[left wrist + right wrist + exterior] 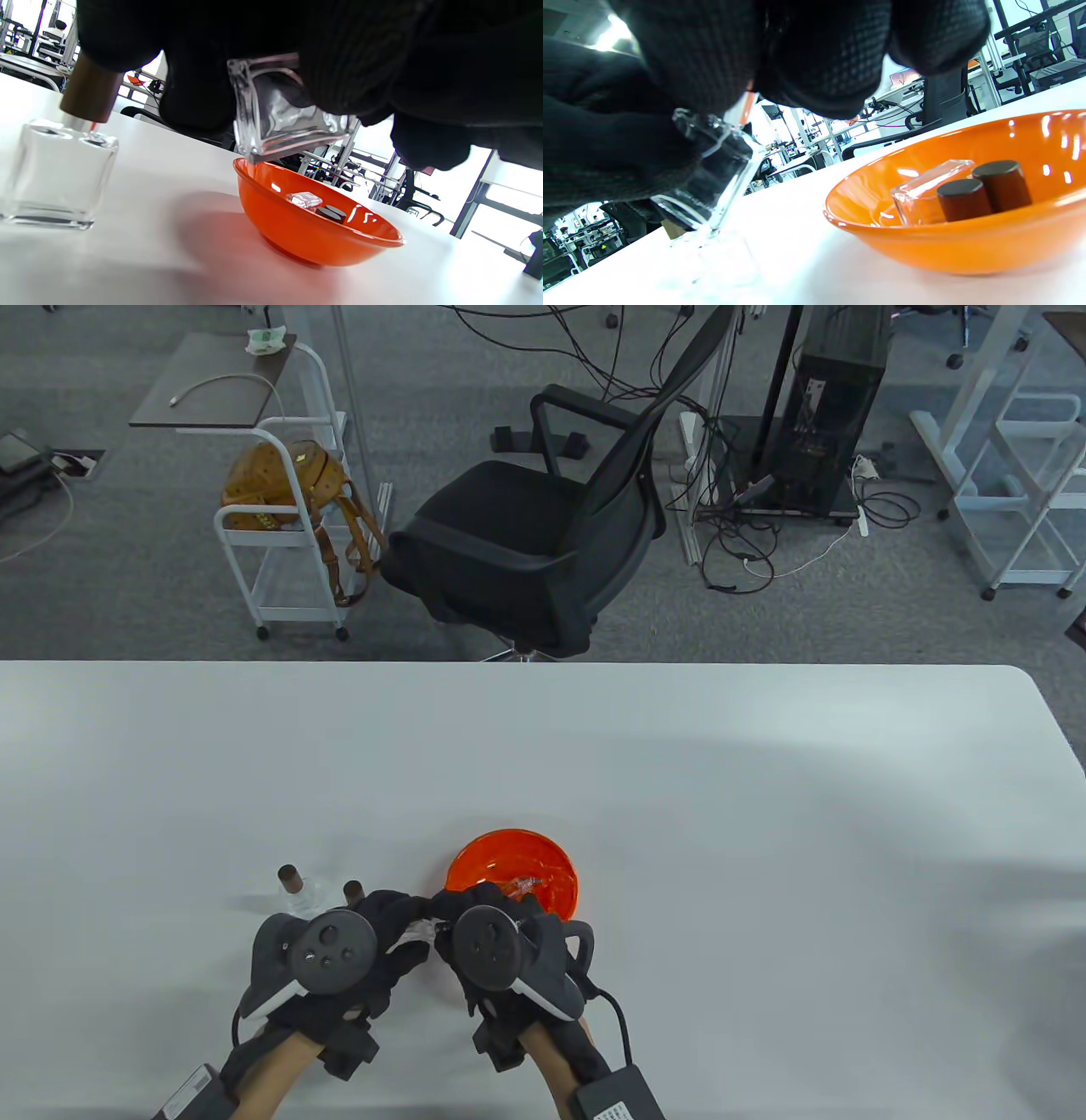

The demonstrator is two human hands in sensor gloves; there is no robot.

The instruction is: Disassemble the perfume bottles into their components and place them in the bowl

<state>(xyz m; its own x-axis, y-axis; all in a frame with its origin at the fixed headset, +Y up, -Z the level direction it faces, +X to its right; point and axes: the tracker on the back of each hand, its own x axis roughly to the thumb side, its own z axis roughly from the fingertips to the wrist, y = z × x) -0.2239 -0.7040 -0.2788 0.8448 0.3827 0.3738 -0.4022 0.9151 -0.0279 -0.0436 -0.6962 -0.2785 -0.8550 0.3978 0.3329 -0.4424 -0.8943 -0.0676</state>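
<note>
Left hand (339,959): black knit sensor glove; weave visible up close in both wrist views. Dark grey disc-shaped tracker (331,952) strapped to the back, 3 small round marks on its face, light grey underside. Black wrist strap below.

Right hand (509,950): same black knit glove. Matching tracker (485,946), 2 small marks on the face. Black cable (618,1018) runs from the wrist to a black box with a white label (617,1099). Forearms bare, no sleeves.

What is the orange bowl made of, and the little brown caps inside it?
The orange bowl looks like glossy, see-through plastic or glass: light glows through it and bright glints sit on its rim. The brown caps look matte, perhaps wood or plastic; they show no shine.
</note>
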